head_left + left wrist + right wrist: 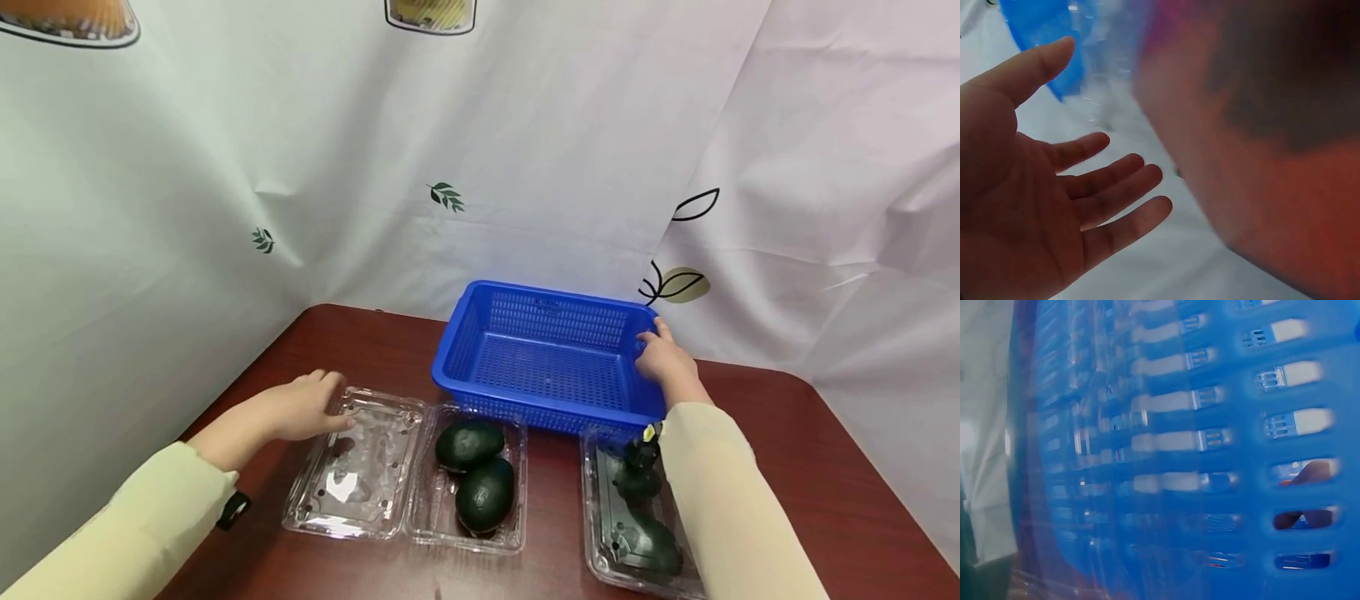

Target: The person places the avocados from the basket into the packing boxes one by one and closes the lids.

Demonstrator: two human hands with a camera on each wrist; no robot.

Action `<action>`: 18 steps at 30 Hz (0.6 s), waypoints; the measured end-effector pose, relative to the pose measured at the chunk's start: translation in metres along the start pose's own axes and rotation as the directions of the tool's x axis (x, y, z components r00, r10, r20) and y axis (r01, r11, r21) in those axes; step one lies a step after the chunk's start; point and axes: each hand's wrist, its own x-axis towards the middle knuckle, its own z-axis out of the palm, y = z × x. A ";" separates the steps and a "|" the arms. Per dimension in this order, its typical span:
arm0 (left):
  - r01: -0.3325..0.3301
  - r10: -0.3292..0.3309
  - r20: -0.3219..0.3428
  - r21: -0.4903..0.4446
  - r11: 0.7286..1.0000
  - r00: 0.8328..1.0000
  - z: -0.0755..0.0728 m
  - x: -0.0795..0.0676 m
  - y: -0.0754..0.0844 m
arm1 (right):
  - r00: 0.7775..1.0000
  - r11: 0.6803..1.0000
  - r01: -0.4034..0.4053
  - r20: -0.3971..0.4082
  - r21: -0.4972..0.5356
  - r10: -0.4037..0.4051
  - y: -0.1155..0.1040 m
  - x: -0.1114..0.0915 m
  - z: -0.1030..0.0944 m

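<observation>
My left hand (303, 406) hovers palm down over the lid (367, 467) of an opened clear plastic clamshell, thumb spread from the loosely extended fingers, with nothing in its grasp. The left wrist view shows its bare palm. Two dark green avocados (485, 496) sit in that clamshell's other half (427, 508). At the right end of a blue perforated basket (547, 408), my right hand (666, 360) holds the rim. Through the slots of the blue wall (1254, 456) in the right wrist view, a bit of finger (1316, 472) shows.
A second clear clamshell (600, 542), with dark green avocados (648, 542) inside, lies at the front right, partly hidden by my right sleeve (731, 500). The basket holds nothing. A white printed curtain (525, 167) hangs behind the dark red table (757, 400).
</observation>
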 end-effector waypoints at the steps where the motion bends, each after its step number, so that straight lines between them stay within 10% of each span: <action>1: 0.020 -0.019 0.022 -0.021 1.000 1.000 0.003 -0.005 -0.004 | 1.000 1.000 -0.001 0.002 -0.001 0.001 0.000 0.000 0.000; 7: 0.053 -0.040 0.127 -0.106 0.993 0.991 0.015 -0.025 -0.017 | 1.000 1.000 -0.004 0.004 -0.009 0.004 0.001 -0.001 -0.001; 18: -0.011 0.049 0.118 -0.305 0.952 0.992 0.013 -0.040 -0.010 | 1.000 1.000 0.010 0.016 0.003 -0.010 -0.001 -0.003 -0.001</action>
